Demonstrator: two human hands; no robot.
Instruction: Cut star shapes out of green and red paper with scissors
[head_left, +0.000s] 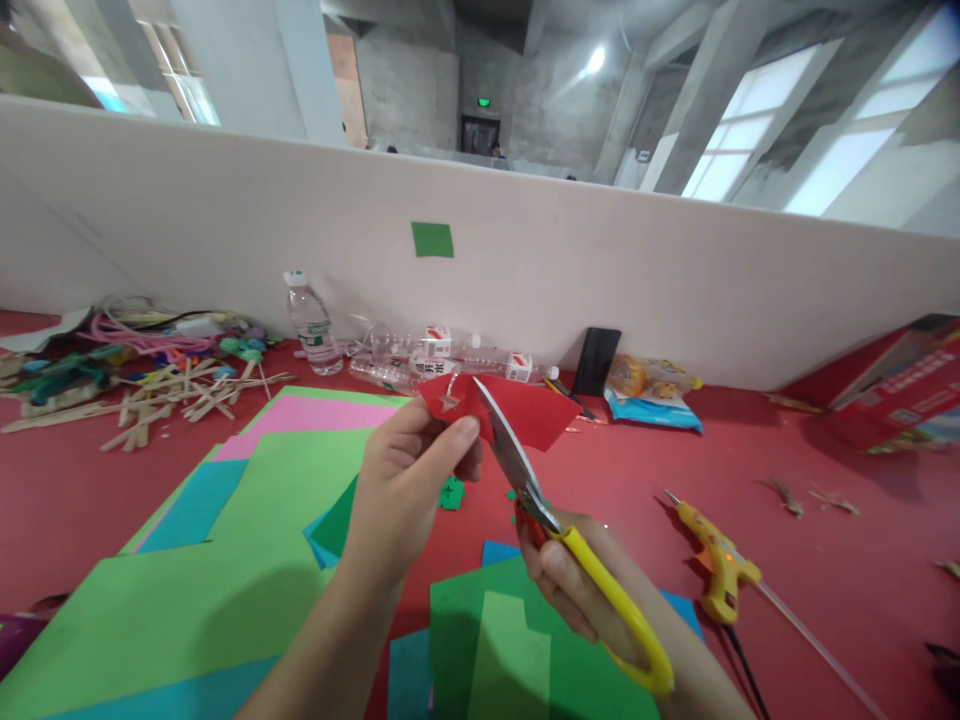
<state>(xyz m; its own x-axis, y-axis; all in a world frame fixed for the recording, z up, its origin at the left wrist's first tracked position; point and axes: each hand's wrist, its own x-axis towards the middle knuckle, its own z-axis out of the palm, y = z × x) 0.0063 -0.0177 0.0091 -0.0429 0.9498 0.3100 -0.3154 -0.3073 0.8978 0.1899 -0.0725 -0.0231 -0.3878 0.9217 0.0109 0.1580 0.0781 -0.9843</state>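
Pinched between the thumb and fingers of my left hand is a piece of red paper, held up above the table with small cut-outs near its left end. My right hand grips a pair of scissors with yellow handles. Their metal blades point up and to the left and meet the red paper just right of my left thumb. Whether the blades are fully closed I cannot tell. Below the paper, small green cut pieces lie on the table.
Green, blue and pink paper sheets cover the left and front of the red table. A yellow glue gun lies at right. Along the white partition are water bottles, a phone, a snack bag and wooden sticks.
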